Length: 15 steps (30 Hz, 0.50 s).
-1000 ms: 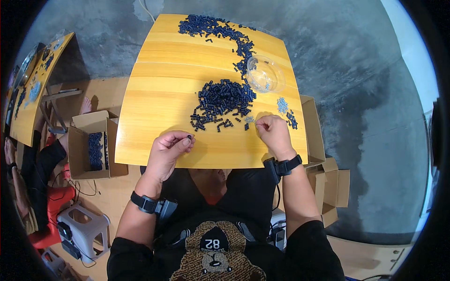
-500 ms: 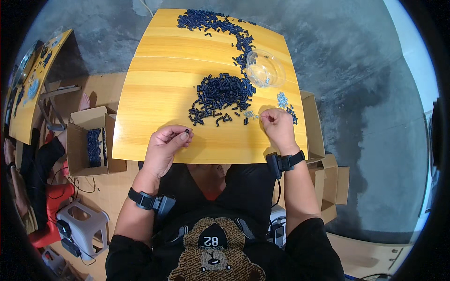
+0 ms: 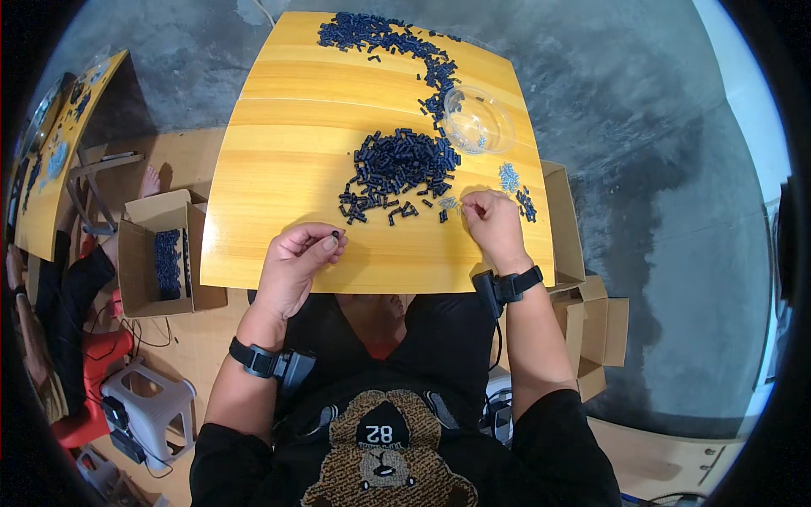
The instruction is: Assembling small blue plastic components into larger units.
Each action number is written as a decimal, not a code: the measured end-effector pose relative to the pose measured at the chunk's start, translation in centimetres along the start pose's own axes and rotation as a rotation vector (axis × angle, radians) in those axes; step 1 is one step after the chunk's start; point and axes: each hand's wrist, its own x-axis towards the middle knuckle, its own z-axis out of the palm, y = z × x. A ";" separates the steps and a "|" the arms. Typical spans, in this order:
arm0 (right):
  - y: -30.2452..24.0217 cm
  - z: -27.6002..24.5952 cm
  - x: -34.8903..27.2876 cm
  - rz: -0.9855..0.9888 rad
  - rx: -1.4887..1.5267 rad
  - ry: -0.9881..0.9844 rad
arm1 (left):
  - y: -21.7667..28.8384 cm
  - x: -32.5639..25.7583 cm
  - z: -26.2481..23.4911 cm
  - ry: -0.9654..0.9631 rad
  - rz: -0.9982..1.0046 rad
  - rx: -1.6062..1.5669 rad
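Note:
My left hand point(image 3: 297, 262) is closed over the table's front part, pinching a small black cylindrical piece point(image 3: 336, 234) between thumb and forefinger. To the right, my right hand point(image 3: 494, 224) is also closed, its fingertips together beside a few small silvery screws point(image 3: 449, 204). Whatever sits between those fingertips is too small to make out. Beyond both hands lies a heap of black cylindrical pieces point(image 3: 401, 160). Another cluster of silvery screws point(image 3: 508, 177) and a small group of black pieces point(image 3: 525, 204) lie past my right hand, near the table's right edge.
A clear round bowl point(image 3: 478, 121) with a few screws stands on the yellow wooden table point(image 3: 279, 160). More black pieces point(image 3: 363, 32) trail along its far side. Cardboard boxes point(image 3: 207, 270) flank the table. At the left, another person sits by a second table point(image 3: 42, 220), near a grey stool point(image 3: 148, 406).
My right hand has shifted slightly left, towards the few loose screws. My left hand still pinches the black piece in nearly the same place.

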 end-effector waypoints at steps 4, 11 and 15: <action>0.7 0.1 -0.3 0.011 0.007 0.021 | -0.1 0.0 -0.2 -0.013 0.012 -0.003; 0.8 -0.3 -0.6 0.046 0.061 0.043 | 0.0 0.0 -0.2 0.008 0.001 0.006; 1.1 0.2 -0.5 0.010 0.023 0.073 | 0.0 0.0 0.1 0.019 -0.002 0.009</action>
